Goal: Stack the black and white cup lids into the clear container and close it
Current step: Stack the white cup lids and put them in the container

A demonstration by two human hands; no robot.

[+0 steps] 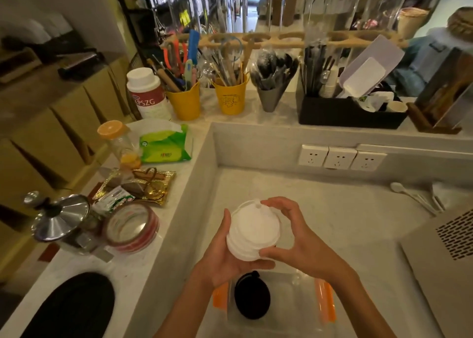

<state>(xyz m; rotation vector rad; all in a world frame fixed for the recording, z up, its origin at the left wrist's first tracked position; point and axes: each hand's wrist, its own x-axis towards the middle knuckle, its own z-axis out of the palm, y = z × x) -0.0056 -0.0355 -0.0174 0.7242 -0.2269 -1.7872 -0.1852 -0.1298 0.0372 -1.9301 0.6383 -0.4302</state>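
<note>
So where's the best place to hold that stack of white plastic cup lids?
By its ribbed sides, from left and right at once. The stack of white plastic cup lids is many nested pieces, tilted, so the left hand cups it beneath while the right hand pinches top and bottom edges.

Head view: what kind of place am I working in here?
Probably a café or drinks-shop counter. The left hand and right hand hold a stack of white cup lids; black straws and wrapped black spoons stand along the back ledge, beside a white scoop.
</note>
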